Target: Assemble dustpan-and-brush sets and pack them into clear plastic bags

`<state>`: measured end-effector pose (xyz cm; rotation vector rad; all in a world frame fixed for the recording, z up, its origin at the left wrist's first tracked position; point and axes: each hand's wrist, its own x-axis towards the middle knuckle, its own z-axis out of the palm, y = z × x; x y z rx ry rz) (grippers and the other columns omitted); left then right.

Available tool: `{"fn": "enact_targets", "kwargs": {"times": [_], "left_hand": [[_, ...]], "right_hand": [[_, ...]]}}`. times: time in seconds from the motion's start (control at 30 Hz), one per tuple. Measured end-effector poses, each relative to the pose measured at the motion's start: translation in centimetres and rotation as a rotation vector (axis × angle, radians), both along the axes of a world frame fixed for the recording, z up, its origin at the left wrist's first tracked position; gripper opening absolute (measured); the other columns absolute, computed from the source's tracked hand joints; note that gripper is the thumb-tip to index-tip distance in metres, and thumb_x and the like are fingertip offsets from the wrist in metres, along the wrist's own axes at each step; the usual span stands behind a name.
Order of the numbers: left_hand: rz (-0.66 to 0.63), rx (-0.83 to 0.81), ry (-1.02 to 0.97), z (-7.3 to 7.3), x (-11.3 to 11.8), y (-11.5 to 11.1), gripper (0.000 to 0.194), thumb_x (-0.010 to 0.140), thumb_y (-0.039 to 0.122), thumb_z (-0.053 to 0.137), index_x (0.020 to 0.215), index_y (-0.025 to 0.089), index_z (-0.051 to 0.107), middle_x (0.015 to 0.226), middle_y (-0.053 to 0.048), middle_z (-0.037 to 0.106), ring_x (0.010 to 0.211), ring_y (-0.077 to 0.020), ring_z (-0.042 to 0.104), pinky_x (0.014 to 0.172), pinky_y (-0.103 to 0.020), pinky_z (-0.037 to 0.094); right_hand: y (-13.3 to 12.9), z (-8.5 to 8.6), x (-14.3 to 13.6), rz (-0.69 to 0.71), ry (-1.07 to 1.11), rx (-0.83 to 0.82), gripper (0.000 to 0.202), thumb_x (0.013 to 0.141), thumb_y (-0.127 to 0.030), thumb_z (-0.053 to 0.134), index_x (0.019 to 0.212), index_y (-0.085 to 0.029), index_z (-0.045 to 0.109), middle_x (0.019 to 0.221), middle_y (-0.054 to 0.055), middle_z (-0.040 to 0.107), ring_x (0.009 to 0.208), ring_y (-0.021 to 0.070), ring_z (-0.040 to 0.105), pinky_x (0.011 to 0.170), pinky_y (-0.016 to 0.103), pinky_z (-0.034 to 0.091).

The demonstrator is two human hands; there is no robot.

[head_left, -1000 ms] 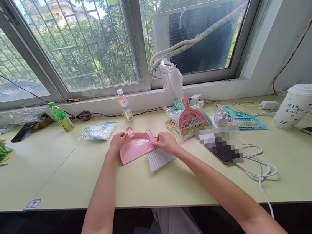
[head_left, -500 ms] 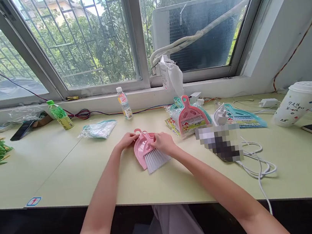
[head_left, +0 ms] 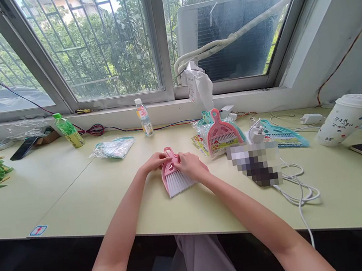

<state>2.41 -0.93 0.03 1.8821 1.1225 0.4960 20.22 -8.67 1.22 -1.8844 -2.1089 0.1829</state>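
Observation:
In the head view a pink dustpan [head_left: 165, 181] lies on the table in front of me, mostly hidden under a small pink hand brush with white bristles [head_left: 178, 183]. The brush lies over the pan with its bristles toward me, and the two handles line up at the far end. My left hand [head_left: 155, 162] pinches the dustpan near its handle from the left. From the right, my right hand [head_left: 191, 166] is closed around the brush's body, its fingertips close to those of the left.
Packed pink and teal dustpan sets [head_left: 223, 136] stand behind to the right, beside another teal set [head_left: 283, 134]. A white cable [head_left: 301, 190] and a large cup [head_left: 347, 120] are at right. A plastic packet [head_left: 113, 148] and two bottles, one clear [head_left: 144, 118], one green [head_left: 68, 131], stand behind left.
The brush has moved over the dustpan, so the two handles now overlap and less of the pan shows. Both hands have come closer together.

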Motion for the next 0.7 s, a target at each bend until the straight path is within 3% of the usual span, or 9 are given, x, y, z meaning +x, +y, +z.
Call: {"fn": "enact_targets", "kwargs": {"times": [0.27, 0.7], "left_hand": [[0.021, 0.013, 0.001, -1.0, 0.2, 0.8, 0.046, 0.072, 0.059, 0.064, 0.064, 0.015, 0.055, 0.055, 0.002, 0.046, 0.045, -0.0073, 0.037, 0.043, -0.023, 0.023], [0.097, 0.038, -0.007, -1.1, 0.5, 0.8, 0.039, 0.070, 0.051, 0.066, 0.056, 0.016, 0.055, 0.049, 0.001, 0.046, 0.042, -0.0082, 0.038, 0.042, -0.023, 0.023]], "right_hand": [[0.2, -0.5, -0.1, 0.016, -0.026, 0.036, 0.030, 0.094, -0.041, 0.043, 0.104, -0.019, 0.062, 0.097, 0.010, 0.072, 0.086, 0.0226, 0.067, 0.069, 0.028, 0.041], [0.7, -1.1, -0.3, 0.017, -0.046, 0.068, 0.029, 0.096, -0.039, 0.039, 0.102, -0.019, 0.059, 0.094, 0.009, 0.072, 0.085, 0.0232, 0.067, 0.067, 0.028, 0.039]]}}
